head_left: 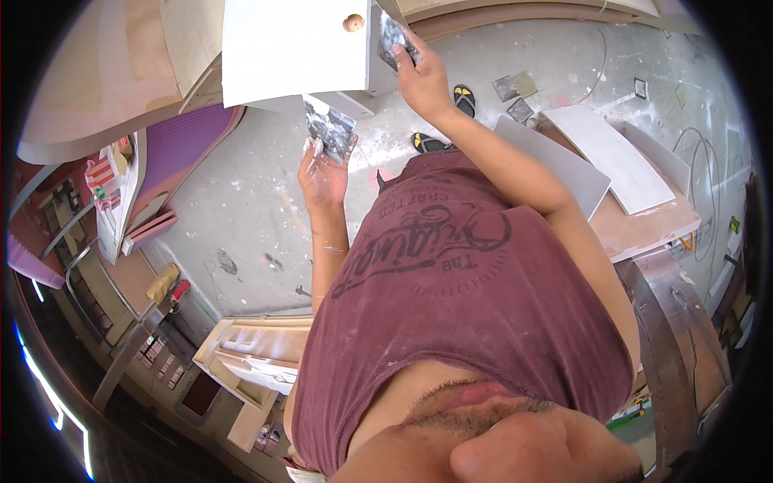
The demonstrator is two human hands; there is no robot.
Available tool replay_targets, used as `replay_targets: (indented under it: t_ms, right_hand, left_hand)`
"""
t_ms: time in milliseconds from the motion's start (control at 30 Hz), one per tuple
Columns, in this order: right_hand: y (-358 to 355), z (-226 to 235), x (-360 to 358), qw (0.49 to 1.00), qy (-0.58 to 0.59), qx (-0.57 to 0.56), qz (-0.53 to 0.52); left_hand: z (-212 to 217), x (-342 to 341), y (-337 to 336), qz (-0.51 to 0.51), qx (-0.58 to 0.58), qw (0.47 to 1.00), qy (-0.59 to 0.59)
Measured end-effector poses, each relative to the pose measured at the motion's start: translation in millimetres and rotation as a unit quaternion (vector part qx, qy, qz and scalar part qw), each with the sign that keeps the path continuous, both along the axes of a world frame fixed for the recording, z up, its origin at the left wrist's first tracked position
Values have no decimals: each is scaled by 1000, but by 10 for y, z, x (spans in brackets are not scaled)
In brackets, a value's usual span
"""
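Note:
In my left hand [324, 179] is a dark grey sanding sheet [328, 125] smeared with white dust, gripped at its lower edge. The sheet is just below the near edge of a white panel [290, 52], which has a round hole near its right side. My right hand [425, 80] is closed on a second dusty sanding sheet [393, 34], its thumb lying across the face. That sheet is beside the panel's right side edge; whether they touch I cannot tell. White dust coats the fingertips of my left hand.
Several square sheets [522, 87] lie on the dusty grey floor to the right. Beyond them, a white board [612, 161] and grey boards rest on a low wooden stand [664, 229]. Curved wooden pieces [121, 72] are at the upper left, a wooden drawer-like frame [241, 346] at the lower left.

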State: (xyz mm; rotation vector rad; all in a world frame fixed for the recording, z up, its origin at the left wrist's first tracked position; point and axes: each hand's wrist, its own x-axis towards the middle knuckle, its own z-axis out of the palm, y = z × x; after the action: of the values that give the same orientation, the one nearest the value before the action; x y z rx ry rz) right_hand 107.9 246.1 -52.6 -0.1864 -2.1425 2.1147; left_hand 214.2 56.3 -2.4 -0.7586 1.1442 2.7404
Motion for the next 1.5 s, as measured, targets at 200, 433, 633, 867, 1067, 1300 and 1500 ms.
replay_targets:
  t_ms: [200,433,633,867,1067,1300,1500]
  right_hand:
    - [-58,-123,-169,998,30,42,-30]
    - [-10,-164,-185,991,-65,36,113]
    - [-8,-103,-177,960,-189,-156,136]
    - [-3,-125,-187,990,-48,-84,106]
    - [-42,-275,-221,992,-95,-24,81]
    - [-29,-49,-87,991,-9,77,107]
    - [166,-59,-15,981,-78,82,159]
  left_hand:
    - [23,-48,12,0,-12,1000,-8]
    - [-7,-6,-35,9,-6,1000,-4]
    - [-49,21,-79,15,-7,1000,-6]
    - [-70,36,-94,24,-3,1000,-12]
    - [-89,40,-114,23,-17,999,-17]
    - [-85,33,-147,15,-20,999,-22]
    - [-84,71,-205,19,-37,997,-58]
